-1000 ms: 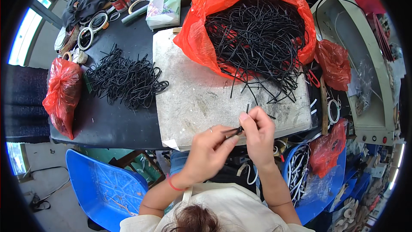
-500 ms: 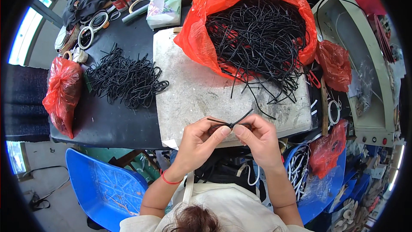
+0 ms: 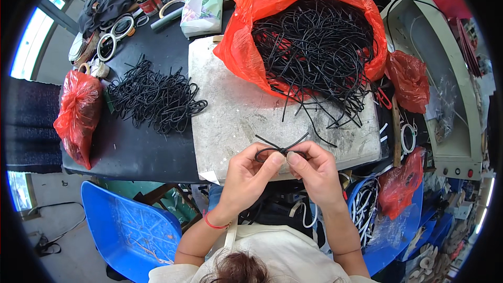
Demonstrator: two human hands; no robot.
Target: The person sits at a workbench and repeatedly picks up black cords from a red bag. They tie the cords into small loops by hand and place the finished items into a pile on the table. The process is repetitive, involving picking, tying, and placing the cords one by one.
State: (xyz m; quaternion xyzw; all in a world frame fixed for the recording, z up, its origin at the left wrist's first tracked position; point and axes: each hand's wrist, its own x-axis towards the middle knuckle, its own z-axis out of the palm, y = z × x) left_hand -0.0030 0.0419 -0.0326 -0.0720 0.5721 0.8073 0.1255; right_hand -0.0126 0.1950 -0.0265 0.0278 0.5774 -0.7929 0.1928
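Note:
Between my hands, over the front edge of the pale board [image 3: 230, 110], is a thin black cord [image 3: 283, 151] tied in a bow. Its two loose ends stick up and apart from the central knot. My left hand [image 3: 255, 172] pinches the left loop between thumb and fingers. On the other side my right hand [image 3: 313, 169] pinches the right loop, its thumb tip close to the knot. Straight black cords [image 3: 314, 42] spill from an open red plastic bag [image 3: 238, 47] at the back of the board. A heap of looped black cords [image 3: 152, 94] lies left of the board.
A tied red bag [image 3: 78, 110] sits at the table's left. Tape rolls [image 3: 107, 47] and a tissue pack [image 3: 202, 10] lie at the back. Blue plastic bins [image 3: 131, 225] stand below the table's front on both sides. A grey metal housing [image 3: 456, 99] rises at right.
The left cord end, earlier low by my left fingers, now points up and away from the knot. My left hand has shifted slightly right; both hands keep hold of the bow.

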